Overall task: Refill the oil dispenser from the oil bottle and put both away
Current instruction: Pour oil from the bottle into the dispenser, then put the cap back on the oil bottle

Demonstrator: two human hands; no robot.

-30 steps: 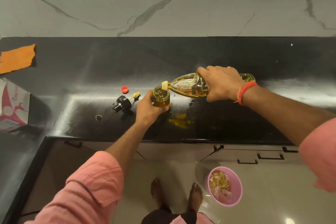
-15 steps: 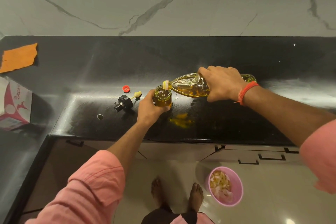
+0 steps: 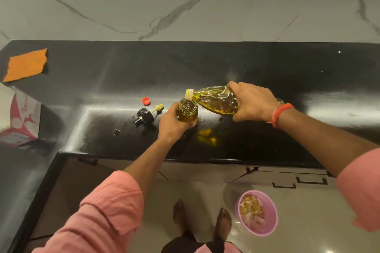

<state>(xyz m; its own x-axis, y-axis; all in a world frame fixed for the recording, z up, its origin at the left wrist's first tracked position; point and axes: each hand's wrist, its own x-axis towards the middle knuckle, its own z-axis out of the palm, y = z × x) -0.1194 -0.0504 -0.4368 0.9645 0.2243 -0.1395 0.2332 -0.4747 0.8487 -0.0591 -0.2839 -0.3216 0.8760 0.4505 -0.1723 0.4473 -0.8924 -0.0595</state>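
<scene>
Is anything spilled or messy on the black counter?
Maybe: a yellow oily-looking patch shines on the counter just right of the oil dispenser. It could be spilled oil or only a reflection of the oil bottle.

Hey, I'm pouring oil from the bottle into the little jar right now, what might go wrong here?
The dispenser jar looks nearly full, so more pouring from the oil bottle may overflow onto the left hand. The bottle mouth sits at the jar's rim, not over its centre, so oil could run down the outside. The red cap and black pump top lie loose beside your arm, easy to knock.
</scene>
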